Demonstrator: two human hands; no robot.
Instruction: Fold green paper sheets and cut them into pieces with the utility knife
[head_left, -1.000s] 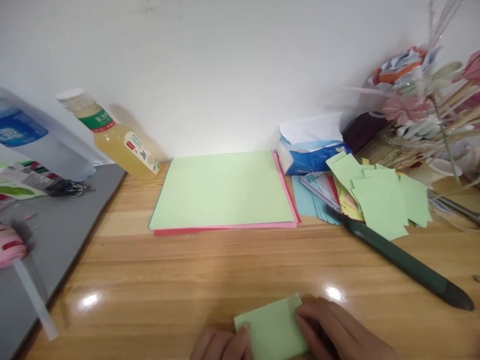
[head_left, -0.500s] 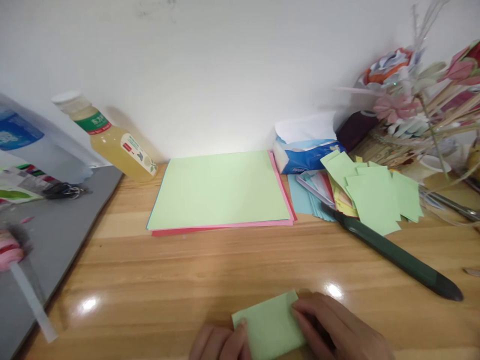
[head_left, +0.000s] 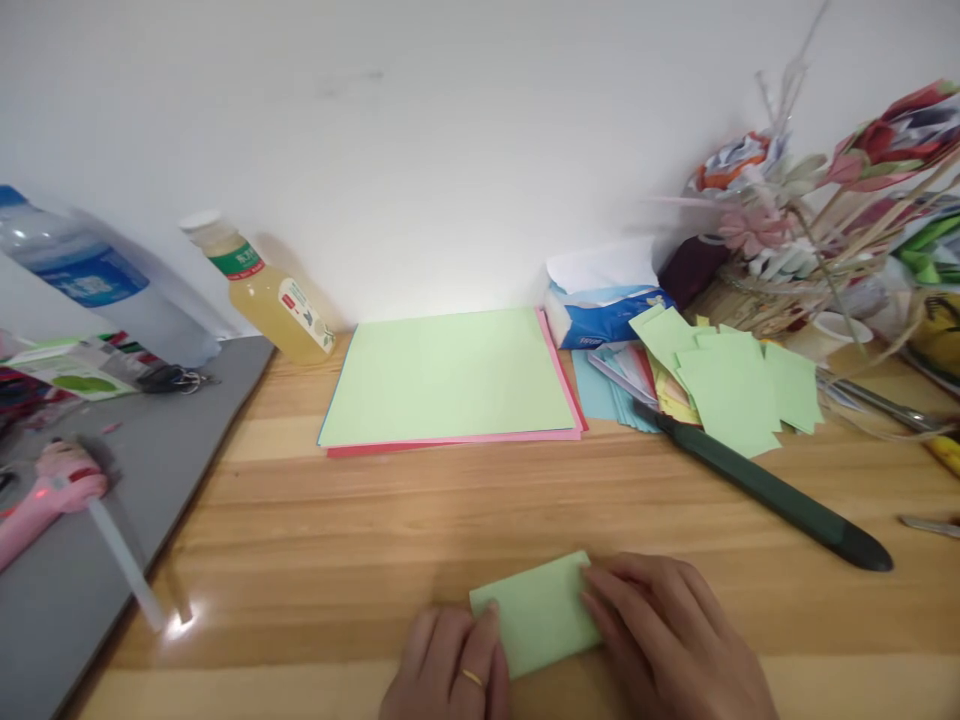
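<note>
A small light green piece of paper lies slightly tilted on the wooden table near the front, and it looks folded into a rectangle. My left hand, a gold ring on one finger, has its fingers curled and its thumb pressing on the paper's left end. At the opposite end, my right hand pinches the right edge with thumb and fingertips. The undersides of both hands are hidden.
Behind lies a stack of coloured sheets, light green on top. To the right are green paper pieces, a dark green tapered tool and a tissue pack. Left are a juice bottle and a pink glue gun on a grey board.
The view has shifted, bringing more of the left side and the glue gun into sight. The paper and both hands appear slightly higher in the picture; both hands still hold the paper.
</note>
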